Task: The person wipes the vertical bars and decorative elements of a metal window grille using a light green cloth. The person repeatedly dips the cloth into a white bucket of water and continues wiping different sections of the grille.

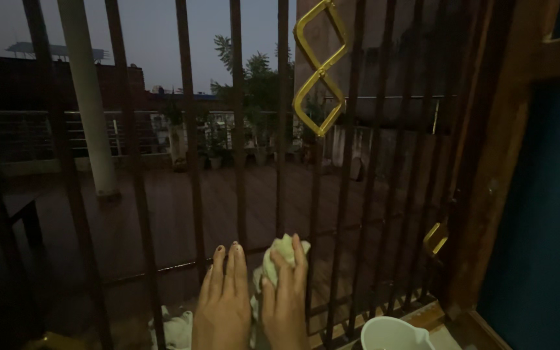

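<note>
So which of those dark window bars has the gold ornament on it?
The bar just right of the right hand, which holds a pale green cloth. It alone carries the gold diamond-shaped ornament; the others are plain.

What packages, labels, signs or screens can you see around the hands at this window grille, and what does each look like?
None show: no package, label, sign or screen.
Left hand: flat, fingers up, against the dark metal grille.
Right hand: holding a pale green cloth against a bar.
White round container: bottom edge, right of the hands, plain.
Gold diamond-shaped ornament: high on the grille.
</note>
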